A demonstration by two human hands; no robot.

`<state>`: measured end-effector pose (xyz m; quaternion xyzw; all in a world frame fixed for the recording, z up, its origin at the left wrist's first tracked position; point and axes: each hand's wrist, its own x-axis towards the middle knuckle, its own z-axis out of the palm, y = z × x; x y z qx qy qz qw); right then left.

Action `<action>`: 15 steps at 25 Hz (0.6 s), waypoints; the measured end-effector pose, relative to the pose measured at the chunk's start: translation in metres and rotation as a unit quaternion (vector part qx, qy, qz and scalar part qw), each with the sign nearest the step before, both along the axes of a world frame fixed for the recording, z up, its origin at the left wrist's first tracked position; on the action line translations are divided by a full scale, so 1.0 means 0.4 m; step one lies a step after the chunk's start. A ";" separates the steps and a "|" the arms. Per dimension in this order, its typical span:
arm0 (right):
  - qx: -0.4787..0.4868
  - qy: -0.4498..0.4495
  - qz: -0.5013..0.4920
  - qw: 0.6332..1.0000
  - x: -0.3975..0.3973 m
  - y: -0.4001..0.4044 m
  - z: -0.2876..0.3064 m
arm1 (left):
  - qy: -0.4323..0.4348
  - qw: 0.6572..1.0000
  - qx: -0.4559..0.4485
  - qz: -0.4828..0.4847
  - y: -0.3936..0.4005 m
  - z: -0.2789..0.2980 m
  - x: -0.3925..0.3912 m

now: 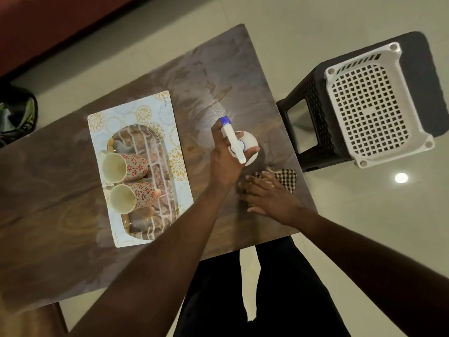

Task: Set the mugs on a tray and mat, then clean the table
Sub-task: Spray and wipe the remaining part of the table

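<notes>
Your left hand (224, 158) is wrapping its fingers around the neck of a white spray bottle (250, 148), one finger lying up along the trigger toward the blue nozzle (225, 120), and you are holding the bottle above the table (60, 190) with the nozzle pointing away from you. A faint mist is showing just beyond the nozzle, over the tabletop.

Your right hand (269, 198) is lying just on the near side of the left hand's fingers, flat with its fingers straight and slightly spread, pressing down on a checked cloth (286, 178) that is sitting by the table's right edge. The cloth is sticking out past your fingertips.

Well out to the left of your left fingers, a patterned mat (170, 132) is lying on the table with a tray (155, 171) on top of it. Two mugs (125, 167) with red flower prints are standing side by side on the tray, nearly touching.

To the right, beyond the cloth and off the table, a dark stool (313, 110) is carrying a white perforated basket (369, 105).
</notes>
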<state>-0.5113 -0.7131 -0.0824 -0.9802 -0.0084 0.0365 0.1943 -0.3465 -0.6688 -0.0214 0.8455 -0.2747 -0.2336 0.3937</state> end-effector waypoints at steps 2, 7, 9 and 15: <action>0.024 -0.021 -0.014 0.999 0.006 0.015 0.049 | 0.022 1.000 -0.003 0.007 0.031 0.021 0.003; 0.044 -0.070 -0.017 0.996 0.022 0.080 0.201 | 0.002 0.999 -0.024 0.042 0.199 0.114 0.038; 0.056 -0.081 -0.025 0.995 0.049 0.108 0.236 | -0.006 0.999 -0.010 0.051 0.272 0.155 0.062; 0.095 -0.140 -0.054 0.984 0.260 0.321 0.330 | -0.027 0.998 0.027 0.057 0.549 0.251 0.208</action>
